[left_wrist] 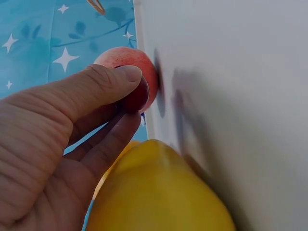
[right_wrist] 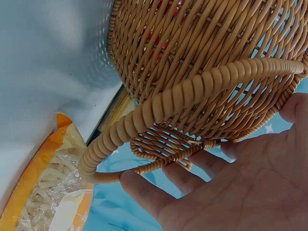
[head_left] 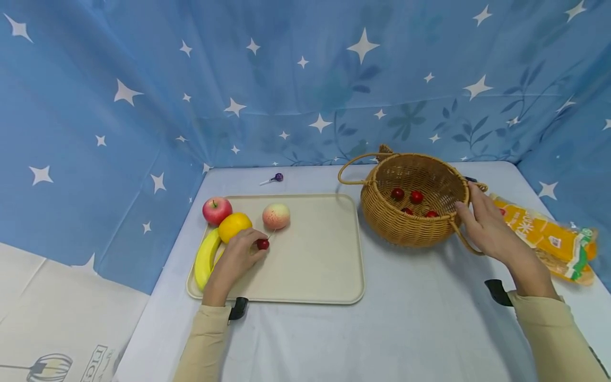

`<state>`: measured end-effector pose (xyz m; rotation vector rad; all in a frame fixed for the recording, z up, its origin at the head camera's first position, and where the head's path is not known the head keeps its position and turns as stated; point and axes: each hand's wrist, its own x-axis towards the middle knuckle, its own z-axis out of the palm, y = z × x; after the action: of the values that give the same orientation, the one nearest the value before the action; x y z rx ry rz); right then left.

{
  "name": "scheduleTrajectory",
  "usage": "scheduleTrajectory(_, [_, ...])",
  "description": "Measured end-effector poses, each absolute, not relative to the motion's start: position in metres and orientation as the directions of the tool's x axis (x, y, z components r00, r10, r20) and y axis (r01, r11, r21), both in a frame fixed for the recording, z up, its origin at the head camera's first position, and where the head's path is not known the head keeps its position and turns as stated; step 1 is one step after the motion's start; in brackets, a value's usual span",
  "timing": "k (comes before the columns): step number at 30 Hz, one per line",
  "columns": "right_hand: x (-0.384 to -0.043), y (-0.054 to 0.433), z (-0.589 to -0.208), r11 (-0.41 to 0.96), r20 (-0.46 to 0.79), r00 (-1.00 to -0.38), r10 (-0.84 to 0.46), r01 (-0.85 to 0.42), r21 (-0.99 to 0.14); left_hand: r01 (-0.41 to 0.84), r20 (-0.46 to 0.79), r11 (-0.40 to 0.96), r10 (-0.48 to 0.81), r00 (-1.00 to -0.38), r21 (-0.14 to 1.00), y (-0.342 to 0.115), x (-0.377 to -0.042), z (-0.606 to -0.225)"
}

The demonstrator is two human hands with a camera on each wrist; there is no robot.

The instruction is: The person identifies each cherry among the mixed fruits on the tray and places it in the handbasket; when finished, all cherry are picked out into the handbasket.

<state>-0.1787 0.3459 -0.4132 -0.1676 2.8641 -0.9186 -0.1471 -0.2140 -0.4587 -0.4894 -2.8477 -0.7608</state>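
My left hand (head_left: pixel 240 255) pinches a dark red cherry (head_left: pixel 263 244) between thumb and fingers above the left part of the beige tray (head_left: pixel 315 301). Just beyond the cherry sits a peach (head_left: pixel 276 216). In the left wrist view, the cherry (left_wrist: pixel 134 96) overlaps the peach (left_wrist: pixel 127 57), and a yellow fruit (left_wrist: pixel 159 192) fills the foreground. On the right, my right hand (head_left: pixel 489 225) holds the rim of a round wicker basket (head_left: pixel 406 231). Several red cherries (head_left: pixel 417 197) lie inside. In the right wrist view, a curved handle (right_wrist: pixel 187 94) crosses before the basket; my fingertips are partly hidden at its rim.
An apple (head_left: pixel 217 211), an orange-yellow fruit (head_left: pixel 234 227) and bananas (head_left: pixel 206 259) crowd the tray's left side. A purple lollipop (head_left: pixel 278 177) lies behind the tray. Right of the basket is an orange food package (head_left: pixel 549 236). A blue star-patterned curtain (head_left: pixel 305 90) hangs behind the table.
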Motion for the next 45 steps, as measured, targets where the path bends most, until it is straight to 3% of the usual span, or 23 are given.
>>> scheduleTrajectory(7, [-0.179,0.345,-0.413,0.808,-0.072,-0.986,-0.150,-0.080,-0.584,0.318,0.188,0.830,0.259,-0.947,0.458,-0.212,-0.141,-0.445])
scheduleTrajectory(19, [-0.177,0.345,-0.415,0.801,-0.073,-0.987,-0.146,-0.075,-0.593,0.457,0.305,0.794,0.354,-0.884,0.402,-0.204,-0.154,-0.412])
scheduleTrajectory(33, [-0.177,0.345,-0.415,0.805,-0.061,-0.988,-0.142,-0.079,-0.589,0.581,0.326,0.634,0.483,-0.813,0.510,-0.182,-0.173,-0.362])
scheduleTrajectory(45, [-0.178,0.343,-0.416,0.812,-0.056,-0.990,-0.129,-0.073,-0.580,0.768,0.424,0.433,0.652,-0.629,0.473,-0.138,-0.199,-0.342])
